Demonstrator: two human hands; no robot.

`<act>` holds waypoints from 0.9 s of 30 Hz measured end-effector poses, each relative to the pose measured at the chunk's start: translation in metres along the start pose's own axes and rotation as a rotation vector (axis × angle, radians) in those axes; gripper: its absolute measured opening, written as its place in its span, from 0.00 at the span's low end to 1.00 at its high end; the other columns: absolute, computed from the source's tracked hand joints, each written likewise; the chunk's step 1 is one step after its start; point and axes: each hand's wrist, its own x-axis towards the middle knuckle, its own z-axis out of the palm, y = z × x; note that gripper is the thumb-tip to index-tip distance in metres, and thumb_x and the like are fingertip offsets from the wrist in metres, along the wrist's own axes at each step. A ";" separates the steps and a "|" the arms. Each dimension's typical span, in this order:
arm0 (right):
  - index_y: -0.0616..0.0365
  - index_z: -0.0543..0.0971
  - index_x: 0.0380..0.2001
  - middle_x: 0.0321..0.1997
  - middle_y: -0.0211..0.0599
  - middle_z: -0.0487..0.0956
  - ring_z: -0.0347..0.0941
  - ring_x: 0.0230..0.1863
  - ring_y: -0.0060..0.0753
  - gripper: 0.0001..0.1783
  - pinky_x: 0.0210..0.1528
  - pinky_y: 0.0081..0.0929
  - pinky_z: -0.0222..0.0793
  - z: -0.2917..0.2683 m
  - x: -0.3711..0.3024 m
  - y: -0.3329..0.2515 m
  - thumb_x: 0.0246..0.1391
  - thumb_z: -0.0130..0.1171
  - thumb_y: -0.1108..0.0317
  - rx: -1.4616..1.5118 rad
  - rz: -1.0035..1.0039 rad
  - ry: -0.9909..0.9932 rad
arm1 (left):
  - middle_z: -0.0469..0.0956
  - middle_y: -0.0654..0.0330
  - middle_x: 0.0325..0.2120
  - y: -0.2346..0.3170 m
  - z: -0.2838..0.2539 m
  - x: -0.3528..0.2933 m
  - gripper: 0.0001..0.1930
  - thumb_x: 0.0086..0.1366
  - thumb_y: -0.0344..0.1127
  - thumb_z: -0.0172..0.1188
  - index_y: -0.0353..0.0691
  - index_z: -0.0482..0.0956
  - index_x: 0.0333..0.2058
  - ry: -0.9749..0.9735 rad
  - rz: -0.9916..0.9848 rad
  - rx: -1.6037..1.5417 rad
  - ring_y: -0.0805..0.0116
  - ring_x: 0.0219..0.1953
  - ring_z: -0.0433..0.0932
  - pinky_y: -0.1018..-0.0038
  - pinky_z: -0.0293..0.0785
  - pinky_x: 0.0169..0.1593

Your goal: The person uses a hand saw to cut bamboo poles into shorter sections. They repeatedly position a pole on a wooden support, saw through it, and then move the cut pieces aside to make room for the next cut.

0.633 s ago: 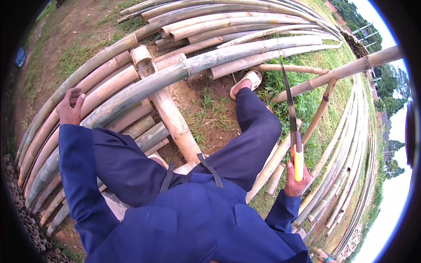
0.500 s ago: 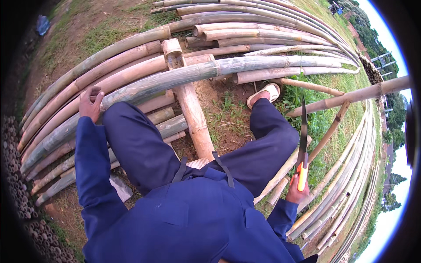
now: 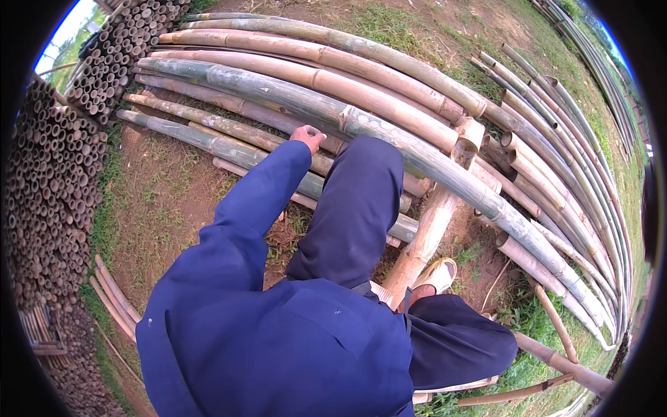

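- Head view: the left hand (image 3: pixel 310 137) is held between 11 and 12 o'clock of centre, fingers loosely curled; nothing is seen gripped, and contact with the bamboo beneath cannot be told.
- The right hand is outside the view; its state cannot be told.
- The green bamboo pole (image 3: pixel 417 154) is located just beyond the bent left knee (image 3: pixel 368 156); its long axis is directed from 10 o'clock to 4 o'clock.
- The pole is laid across the bamboo post (image 3: pixel 425 240), which is directed from 1 o'clock to 7 o'clock.
- Counted: one hand, one green pole nearest the knee, one crossing post, one cream sandal (image 3: pixel 438 275) at 4 o'clock.
- Adjacent poles are overlapped, and the stacked bamboo (image 3: pixel 55 174) at 9 o'clock is too dense; neither can be counted exactly.
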 end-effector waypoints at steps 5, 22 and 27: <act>0.67 0.80 0.52 0.48 0.47 0.84 0.81 0.49 0.39 0.18 0.50 0.32 0.78 0.026 0.042 0.001 0.62 0.65 0.70 -0.065 0.080 -0.027 | 0.86 0.51 0.34 0.024 0.018 0.024 0.22 0.63 0.49 0.68 0.33 0.80 0.43 0.186 -0.329 -0.456 0.63 0.27 0.84 0.72 0.80 0.28; 0.62 0.76 0.57 0.45 0.41 0.82 0.78 0.45 0.29 0.20 0.50 0.31 0.75 0.127 0.088 -0.412 0.64 0.62 0.67 -0.222 -0.744 -0.687 | 0.73 0.38 0.54 0.004 0.042 0.053 0.42 0.71 0.67 0.45 0.32 0.58 0.65 0.368 -0.534 -1.172 0.41 0.55 0.76 0.49 0.75 0.57; 0.54 0.74 0.61 0.51 0.42 0.81 0.79 0.51 0.43 0.41 0.55 0.41 0.74 0.287 -0.033 -0.489 0.44 0.77 0.54 -0.413 -1.297 -1.049 | 0.60 0.38 0.66 0.020 0.028 0.037 0.55 0.64 0.74 0.51 0.26 0.52 0.68 0.278 -0.451 -1.400 0.41 0.67 0.63 0.49 0.63 0.69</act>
